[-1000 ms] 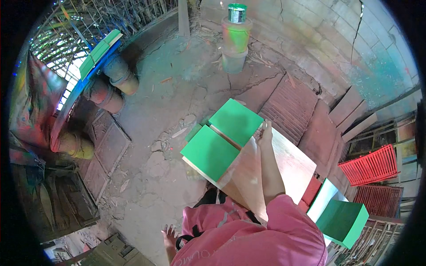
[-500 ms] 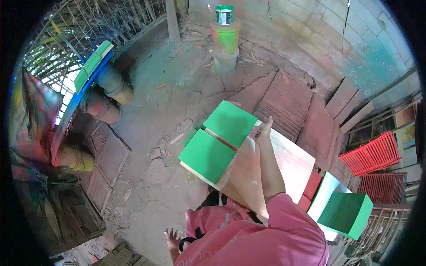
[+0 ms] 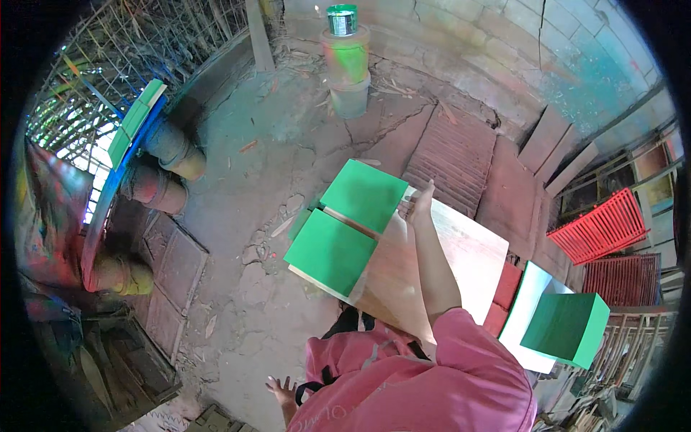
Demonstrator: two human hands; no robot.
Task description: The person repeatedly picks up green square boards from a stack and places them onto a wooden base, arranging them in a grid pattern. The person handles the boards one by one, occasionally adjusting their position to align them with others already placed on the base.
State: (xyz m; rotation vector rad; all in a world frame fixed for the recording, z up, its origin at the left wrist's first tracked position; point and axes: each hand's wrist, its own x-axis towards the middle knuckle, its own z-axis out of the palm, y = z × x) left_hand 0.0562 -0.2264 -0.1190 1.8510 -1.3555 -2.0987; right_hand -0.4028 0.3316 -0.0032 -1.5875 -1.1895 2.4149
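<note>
My right hand [image 3: 419,205] reaches over a pale wooden board [image 3: 461,248], beside the right corner of the farther green panel [image 3: 363,194]. Its fingers look stretched and apart, one pointing away from me; whether they touch the panel edge I cannot tell. The nearer green panel [image 3: 332,252] lies alongside, a narrow gap between the two. Both sit at the board's left end. Low by my body, my left hand [image 3: 281,391] has spread fingers and holds nothing.
A green box-shaped piece [image 3: 565,327] on a white panel [image 3: 529,299] stands at right, by a red slatted rack [image 3: 597,227]. Farther off, a paint can [image 3: 342,21] tops stacked buckets [image 3: 345,61]. At left, a green board [image 3: 137,122] rests on a blue-stained plank.
The view has turned slightly, shifting the far buckets leftward and the right-hand things upward. My right hand stays beside the farther green panel; my left hand remains spread near my body.
</note>
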